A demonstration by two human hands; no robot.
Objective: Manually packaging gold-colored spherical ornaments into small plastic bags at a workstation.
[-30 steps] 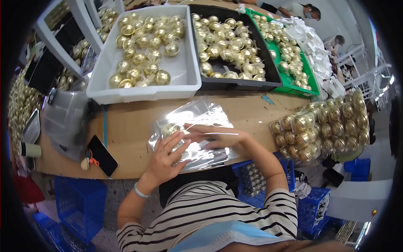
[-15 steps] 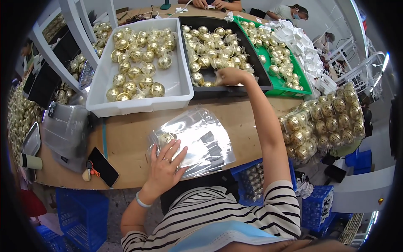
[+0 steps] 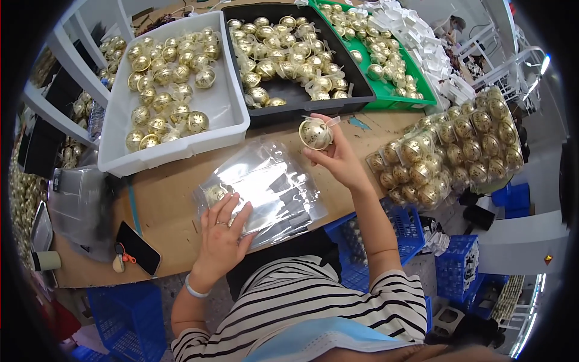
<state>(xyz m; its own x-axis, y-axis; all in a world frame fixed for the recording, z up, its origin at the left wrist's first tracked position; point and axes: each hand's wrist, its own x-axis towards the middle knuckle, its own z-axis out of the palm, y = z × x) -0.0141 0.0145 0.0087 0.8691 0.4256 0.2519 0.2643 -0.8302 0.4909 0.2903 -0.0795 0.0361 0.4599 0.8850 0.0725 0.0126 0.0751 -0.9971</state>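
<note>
A round gold bell-like ornament [image 3: 314,134] with a sheer pale ribbon is in my right hand [image 3: 338,154], held above the table just in front of the black tray. The thumb and fingers close around its side. My left hand [image 3: 222,238] lies with fingers spread on a clear plastic sheet or bag [image 3: 265,175] that glares under the light. A second gold ornament [image 3: 216,193] rests at its fingertips, in or under the plastic; which of these I cannot tell. Dark flat pieces [image 3: 295,205] show at the plastic's right side.
Gold ornaments fill a white tray [image 3: 175,151], a black tray [image 3: 313,107] and a green tray [image 3: 416,104]. Packed ornaments in clear plastic [image 3: 452,148] stand at the right. Left are plastic bags [image 3: 84,202], a phone [image 3: 139,248] and a cup [image 3: 46,260]. Blue crates [image 3: 126,320] sit below.
My right hand has come out of the black tray toward me with an ornament in it. My left hand stays spread on the plastic. The whole view has shifted a little.
</note>
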